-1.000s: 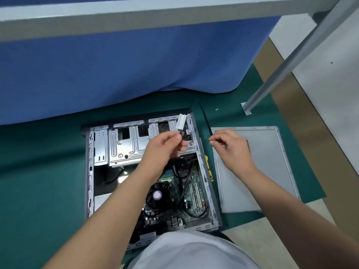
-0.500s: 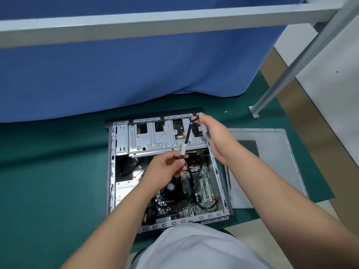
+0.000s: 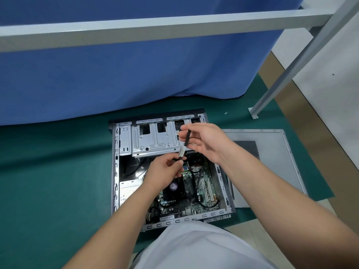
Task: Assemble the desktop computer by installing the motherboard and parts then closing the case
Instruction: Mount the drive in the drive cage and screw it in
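- On the green mat [image 3: 48, 171], an open computer case [image 3: 116, 171] is lying on its side with its inside facing up.
- A motherboard [image 3: 196, 183] is sitting in the near part of the case, with a black fan [image 3: 173, 188] over it and black wires looping across the board.
- A grey metal drive cage [image 3: 153, 138] is filling the far part of the case.
- A silver power supply [image 3: 129, 191] is showing in the near-left corner of the case.
- Above the case, both hands are holding one short black cable [image 3: 186, 139] with a pale connector [image 3: 181, 152] near its lower end.
- The left hand [image 3: 165, 171] is pinching the cable's lower end just below the connector, between thumb and fingertips.
- The right hand [image 3: 206, 140] is pinching the upper part of the cable between thumb and forefinger, with the other fingers lying loosely extended.
- The cable is running at a slight tilt between the two hands, over the near edge of the drive cage.
- A grey side panel [image 3: 272, 152] with a mesh vent is lying flat on the mat just to the right of the case.
- Beyond the case, a blue cloth [image 3: 136, 74] is hanging down to the mat beneath a pale metal frame [image 3: 155, 30].
- Two small screws [image 3: 225, 113] are lying on the mat past the case's far-right corner.
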Demonstrator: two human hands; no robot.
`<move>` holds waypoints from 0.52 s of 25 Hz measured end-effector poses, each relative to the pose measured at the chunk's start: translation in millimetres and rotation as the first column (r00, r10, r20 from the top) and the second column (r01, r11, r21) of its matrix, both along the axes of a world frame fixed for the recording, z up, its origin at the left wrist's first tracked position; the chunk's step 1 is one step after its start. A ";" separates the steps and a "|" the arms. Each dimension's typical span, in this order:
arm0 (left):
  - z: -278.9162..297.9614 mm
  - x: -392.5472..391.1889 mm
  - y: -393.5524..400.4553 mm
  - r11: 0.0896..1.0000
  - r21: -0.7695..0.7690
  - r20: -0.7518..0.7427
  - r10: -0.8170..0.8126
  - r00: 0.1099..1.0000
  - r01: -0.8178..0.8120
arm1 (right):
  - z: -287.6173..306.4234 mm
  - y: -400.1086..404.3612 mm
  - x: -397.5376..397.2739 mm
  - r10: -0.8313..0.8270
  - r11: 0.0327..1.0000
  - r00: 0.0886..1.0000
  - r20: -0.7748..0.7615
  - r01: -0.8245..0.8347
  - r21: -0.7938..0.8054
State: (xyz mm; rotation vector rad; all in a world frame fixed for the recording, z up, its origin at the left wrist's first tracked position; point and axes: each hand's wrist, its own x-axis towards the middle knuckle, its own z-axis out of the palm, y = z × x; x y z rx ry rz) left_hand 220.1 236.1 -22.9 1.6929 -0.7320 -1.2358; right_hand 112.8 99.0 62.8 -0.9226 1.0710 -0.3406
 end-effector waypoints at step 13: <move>-7.5 2.4 4.9 0.997 0.044 -0.008 -0.063 0.998 0.064 | -18.9 4.3 -3.5 -0.022 0.999 0.995 0.096 0.025 -0.021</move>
